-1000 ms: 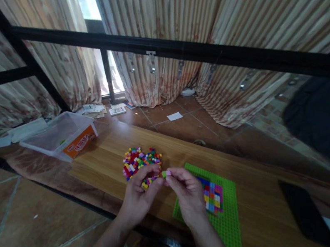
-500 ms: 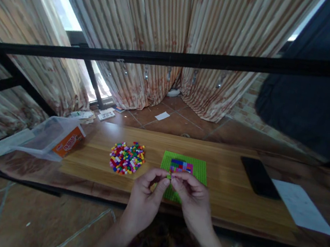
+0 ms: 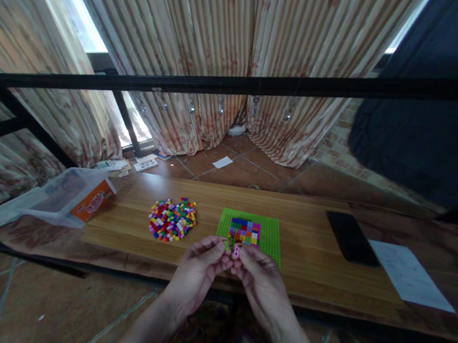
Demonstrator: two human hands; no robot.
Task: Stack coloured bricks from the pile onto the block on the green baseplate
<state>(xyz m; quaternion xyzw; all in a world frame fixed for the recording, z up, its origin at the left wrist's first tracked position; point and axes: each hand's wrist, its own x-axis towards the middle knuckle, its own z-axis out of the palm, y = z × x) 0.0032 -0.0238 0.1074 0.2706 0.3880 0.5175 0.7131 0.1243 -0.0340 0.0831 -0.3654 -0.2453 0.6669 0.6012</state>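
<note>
Just above the near edge of a green baseplate (image 3: 273, 237), my two hands are close together. My left hand (image 3: 196, 268) pinches a small light-green toy brick (image 3: 226, 245) between thumb and fingers. Between the fingertips of my right hand (image 3: 266, 280) is a small pink toy brick (image 3: 236, 251), its round studs or holes showing. Behind the fingers, a block of multicoloured bricks (image 3: 245, 230) covers part of the baseplate, in blue, red, orange, purple and other colours. My hands hide the baseplate's near left part.
A heap of loose coloured bricks (image 3: 172, 219) lies left of the baseplate on the wooden board (image 3: 304, 219). Farther left stands a clear plastic box (image 3: 71, 192) with an orange label. To the right are a black phone-like slab (image 3: 352, 238) and a white sheet (image 3: 413, 275). A black bar (image 3: 226, 85) crosses beyond.
The fingertips have drawn slightly apart, and the green and pink bricks now show separately, one in each hand. More of the multicoloured block shows. The whole view has shifted a little.
</note>
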